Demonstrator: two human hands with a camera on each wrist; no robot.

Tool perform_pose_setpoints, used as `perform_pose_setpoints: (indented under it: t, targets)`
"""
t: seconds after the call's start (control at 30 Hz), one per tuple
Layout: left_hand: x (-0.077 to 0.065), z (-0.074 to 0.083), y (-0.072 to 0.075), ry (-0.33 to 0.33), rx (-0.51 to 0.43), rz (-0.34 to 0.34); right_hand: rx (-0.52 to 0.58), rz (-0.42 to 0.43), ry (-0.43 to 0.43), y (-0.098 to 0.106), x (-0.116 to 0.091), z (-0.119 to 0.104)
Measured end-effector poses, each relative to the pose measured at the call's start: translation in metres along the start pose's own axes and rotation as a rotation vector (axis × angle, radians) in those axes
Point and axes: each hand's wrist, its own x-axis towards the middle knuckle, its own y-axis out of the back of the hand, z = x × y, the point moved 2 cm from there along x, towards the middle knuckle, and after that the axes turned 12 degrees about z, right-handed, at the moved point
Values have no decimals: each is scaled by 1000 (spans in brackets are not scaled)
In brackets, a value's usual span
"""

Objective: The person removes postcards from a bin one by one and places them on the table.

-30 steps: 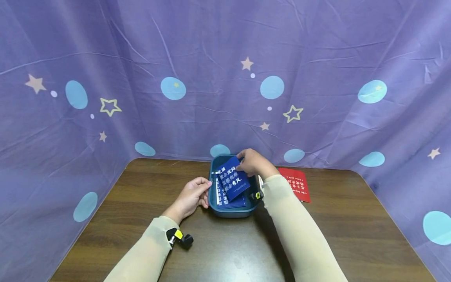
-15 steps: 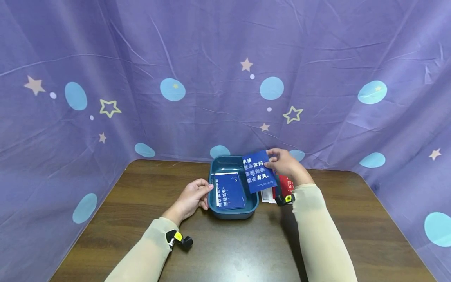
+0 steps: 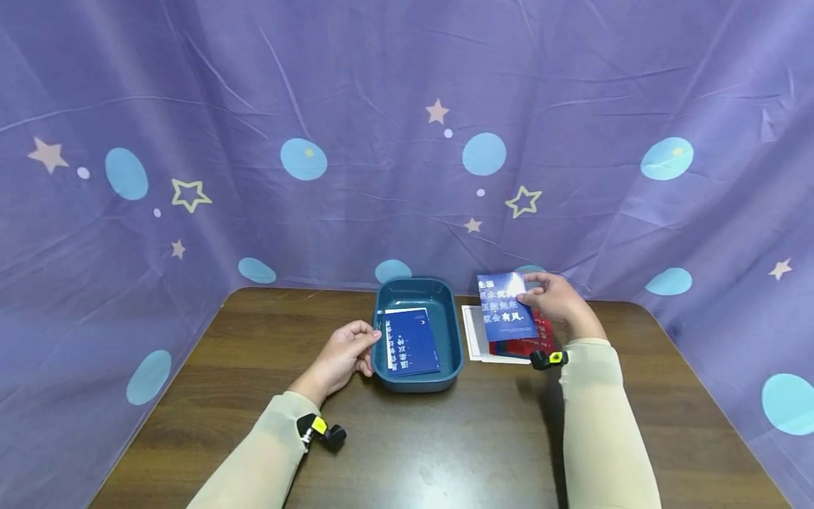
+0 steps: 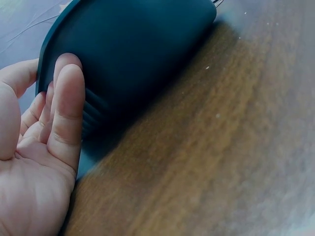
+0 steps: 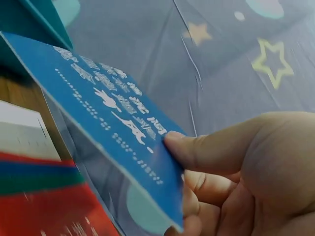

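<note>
My left hand [image 3: 344, 355] grips the near-left rim of a dark teal box [image 3: 449, 367]. In the left wrist view its fingers [image 4: 68, 108] lie against the outer wall. Inside the box, at its left, lies a blue card [image 3: 416, 343] with white writing and a white edge showing behind it. My right hand [image 3: 559, 304] pinches another blue card [image 5: 113, 108] by its right edge, thumb on the printed face. That card is held tilted, above a red card [image 3: 542, 332] and white cards [image 3: 473, 339] on the table, partly hiding them.
The brown wooden table [image 3: 407, 438] ends against a purple curtain [image 3: 381, 106] with stars and dots. Small cameras are strapped to the left wrist [image 3: 321, 430] and right wrist [image 3: 548, 360]. The box stands left of the loose cards.
My right hand has lifted the blue card out of the box and carried it right, over the red and white cards. My left hand stays at the box rim.
</note>
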Motion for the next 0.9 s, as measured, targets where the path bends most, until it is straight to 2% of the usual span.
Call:
perform_pose_setpoints:
  t: [0.27, 0.43, 0.57, 0.67, 0.77, 0.9]
  targets:
    - [-1, 2, 2, 1, -15, 15, -20, 16, -78, 20, 0, 33]
    - [-1, 2, 3, -3, -10, 7, -45, -13, -98, 31, 2, 51]
    - [-1, 2, 3, -3, -13, 6, -105, -26, -128, 36, 3, 62]
    - [-1, 1, 3, -1, -15, 4, -100, -23, -159, 36, 4, 68]
    - [-2, 2, 1, -2, -15, 4, -151, -4, -158, 35, 6, 73]
    - [-3, 2, 0, 0, -20, 6, -286, 32, -161, 34, 6, 75]
